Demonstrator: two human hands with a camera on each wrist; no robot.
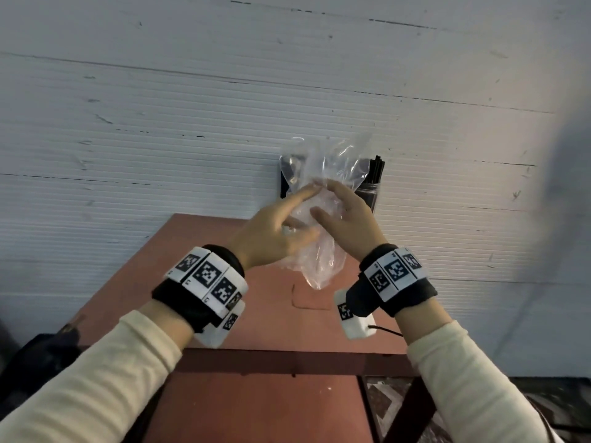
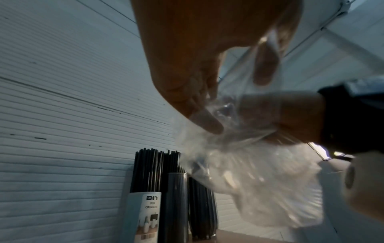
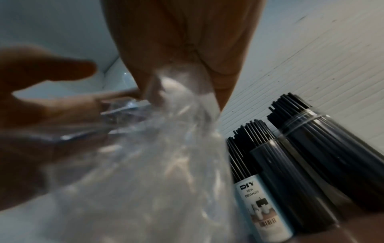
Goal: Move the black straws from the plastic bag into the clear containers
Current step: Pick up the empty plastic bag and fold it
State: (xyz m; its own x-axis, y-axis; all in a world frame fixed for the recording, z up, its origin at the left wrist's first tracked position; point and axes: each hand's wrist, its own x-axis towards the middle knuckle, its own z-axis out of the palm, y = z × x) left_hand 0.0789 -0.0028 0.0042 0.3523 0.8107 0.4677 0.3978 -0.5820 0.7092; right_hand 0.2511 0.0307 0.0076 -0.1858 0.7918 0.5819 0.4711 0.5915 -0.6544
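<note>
Head view: left hand (image 1: 271, 231) and right hand (image 1: 343, 215), both raised above the table (image 1: 160, 266), fingers pinching the crumpled plastic bag (image 1: 323, 199).

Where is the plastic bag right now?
In the head view the plastic bag is held up between both hands, above the red table, in front of the straw-filled containers.

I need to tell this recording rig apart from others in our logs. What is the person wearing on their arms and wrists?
Both arms wear cream ribbed long sleeves. The left wrist and the right wrist each carry a black strap with white square tiles printed with black coded markers. A white block hangs beneath each; a thin black cable leaves the right one.
</note>
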